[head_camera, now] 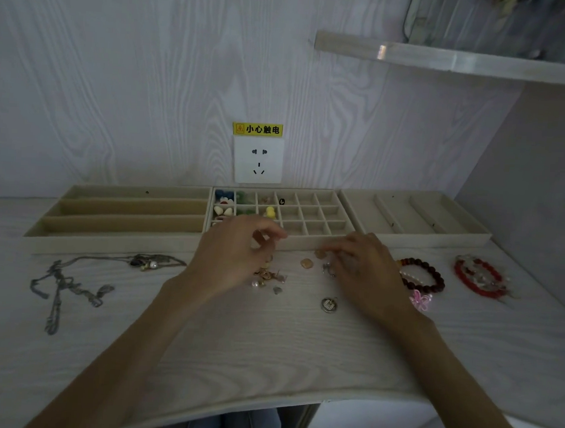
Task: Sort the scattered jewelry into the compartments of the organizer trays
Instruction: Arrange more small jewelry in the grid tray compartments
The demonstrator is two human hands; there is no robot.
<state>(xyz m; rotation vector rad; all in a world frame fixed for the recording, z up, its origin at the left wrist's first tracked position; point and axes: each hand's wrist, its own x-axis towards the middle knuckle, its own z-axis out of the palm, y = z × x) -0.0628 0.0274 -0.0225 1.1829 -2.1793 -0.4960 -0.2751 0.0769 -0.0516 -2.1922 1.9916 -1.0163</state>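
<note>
Three beige organizer trays stand along the wall: a long-slot tray (pixel 117 244), a grid tray (pixel 309 242) with colourful pieces in its left cells, and a wide-slot tray (pixel 438 240). My left hand (pixel 235 257) hovers over a pile of small gold pieces (pixel 267 274), thumb and forefinger curled together; what they hold is hidden. My right hand (pixel 367 268) lies low on the desk, fingertips touching an amber piece (pixel 320 253) and a silver charm (pixel 326 268). Another amber piece (pixel 306 263), a silver heart (pixel 277 290) and a round pendant (pixel 329 304) lie loose.
Silver chain necklaces (pixel 71 287) sprawl at the left, one with a pendant (pixel 151 262). At the right lie a dark bead bracelet (pixel 428 275), a red bracelet (pixel 475 277) and a pink flower piece (pixel 420 300). A wall socket (pixel 258 159) and a shelf (pixel 449 60) are above.
</note>
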